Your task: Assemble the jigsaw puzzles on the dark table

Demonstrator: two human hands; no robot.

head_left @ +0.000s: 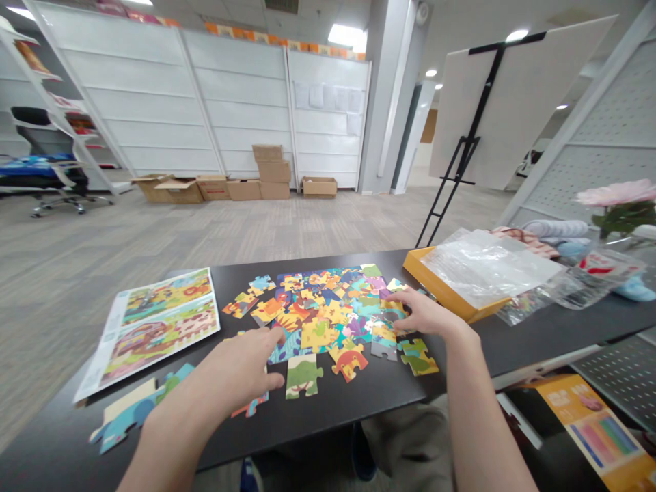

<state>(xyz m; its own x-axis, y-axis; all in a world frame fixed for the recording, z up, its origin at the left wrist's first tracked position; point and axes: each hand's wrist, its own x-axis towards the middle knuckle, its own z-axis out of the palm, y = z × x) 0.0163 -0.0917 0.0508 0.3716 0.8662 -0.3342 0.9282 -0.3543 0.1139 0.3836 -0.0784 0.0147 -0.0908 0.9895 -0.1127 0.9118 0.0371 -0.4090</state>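
Note:
Many colourful jigsaw pieces lie in a loose, overlapping heap on the black table. At the heap's left side is my left hand, thumb and fingers apart, with nothing seen in it. My right hand reaches over the right side, fingers spread and fingertips at the pieces; whether they touch one is unclear. Between the hands, a green tree piece and an orange-red piece lie near the front. A green-and-yellow piece rests just below my right hand. Joined blue pieces are partly hidden by my left forearm.
A picture sheet lies on the table's left. To the right stands an orange box tray with clear plastic bags. A vase of pink flowers is further right. An easel and cardboard boxes stand beyond.

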